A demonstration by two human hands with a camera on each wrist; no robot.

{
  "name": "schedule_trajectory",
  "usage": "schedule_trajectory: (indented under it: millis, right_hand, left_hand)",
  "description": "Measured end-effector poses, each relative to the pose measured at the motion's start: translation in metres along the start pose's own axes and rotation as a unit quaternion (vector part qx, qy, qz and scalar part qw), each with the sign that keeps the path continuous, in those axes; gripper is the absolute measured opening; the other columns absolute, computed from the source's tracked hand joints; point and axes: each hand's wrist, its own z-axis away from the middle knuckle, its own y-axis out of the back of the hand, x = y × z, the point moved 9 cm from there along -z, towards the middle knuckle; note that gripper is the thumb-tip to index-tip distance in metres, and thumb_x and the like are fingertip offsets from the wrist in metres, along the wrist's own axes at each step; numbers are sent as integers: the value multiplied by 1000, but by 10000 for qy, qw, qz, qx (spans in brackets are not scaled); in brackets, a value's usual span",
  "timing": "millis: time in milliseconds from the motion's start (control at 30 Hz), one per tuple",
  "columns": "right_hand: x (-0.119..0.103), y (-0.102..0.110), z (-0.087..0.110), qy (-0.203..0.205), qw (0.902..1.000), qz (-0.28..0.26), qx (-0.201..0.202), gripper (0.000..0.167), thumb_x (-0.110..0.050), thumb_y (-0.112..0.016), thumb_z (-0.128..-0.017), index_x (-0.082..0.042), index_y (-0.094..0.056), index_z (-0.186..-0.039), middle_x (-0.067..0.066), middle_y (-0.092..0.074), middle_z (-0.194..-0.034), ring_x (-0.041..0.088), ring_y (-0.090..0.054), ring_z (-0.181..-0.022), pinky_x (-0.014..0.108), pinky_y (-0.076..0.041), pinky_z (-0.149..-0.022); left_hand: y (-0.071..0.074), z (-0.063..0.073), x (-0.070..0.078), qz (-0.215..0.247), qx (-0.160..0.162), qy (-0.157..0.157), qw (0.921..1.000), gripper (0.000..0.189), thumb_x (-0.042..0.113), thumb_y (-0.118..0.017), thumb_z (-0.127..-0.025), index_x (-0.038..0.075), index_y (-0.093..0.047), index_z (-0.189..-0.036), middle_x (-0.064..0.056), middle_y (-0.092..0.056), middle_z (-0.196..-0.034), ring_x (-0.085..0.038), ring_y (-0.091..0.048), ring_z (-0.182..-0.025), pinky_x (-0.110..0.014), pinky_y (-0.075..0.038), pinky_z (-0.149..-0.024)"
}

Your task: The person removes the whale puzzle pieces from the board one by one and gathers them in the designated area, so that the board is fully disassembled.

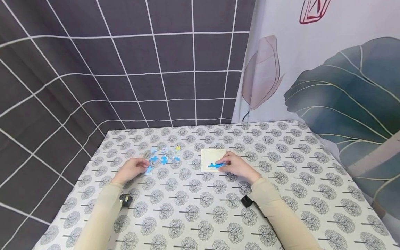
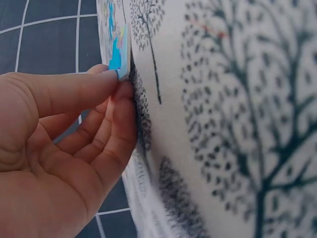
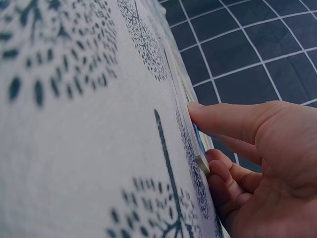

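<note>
My left hand (image 1: 132, 169) pinches a light-blue jigsaw piece (image 1: 149, 169) between thumb and fingers. In the left wrist view that piece (image 2: 119, 57) stands at the thumb tip, close to the cloth. To the right, a cream puzzle tray (image 1: 204, 155) lies flat with blue pieces (image 1: 215, 165) joined in its lower part. My right hand (image 1: 235, 165) grips the tray at its near right corner and covers part of the pieces. Seen from the right wrist, the thumb (image 3: 218, 118) lies at the tray's near edge and curled fingertips meet its corner (image 3: 202, 164).
Several loose jigsaw pieces (image 1: 164, 159), blue with some yellow, lie beyond my left hand. A white cloth (image 1: 193, 205) printed with trees covers the table. Behind it hang a dark grid curtain (image 1: 175, 55) and a pale curtain (image 1: 290, 59) with plant prints.
</note>
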Motion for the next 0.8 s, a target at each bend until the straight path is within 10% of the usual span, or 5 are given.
schedule_trajectory:
  millis: [800]
  right_hand:
    - [-5,1,2,85,10000,49,4,31,-18,-79,-85,-9,-75,-115,9,-58,-117,24,-55,-102,47,-47,-94]
  left_hand:
    - [-1,1,7,-710,198,115,9972,21,-4,-61,-85,-1,-73,-103,-11,-69,-95,-27,-63,-90,-48,-51,-87]
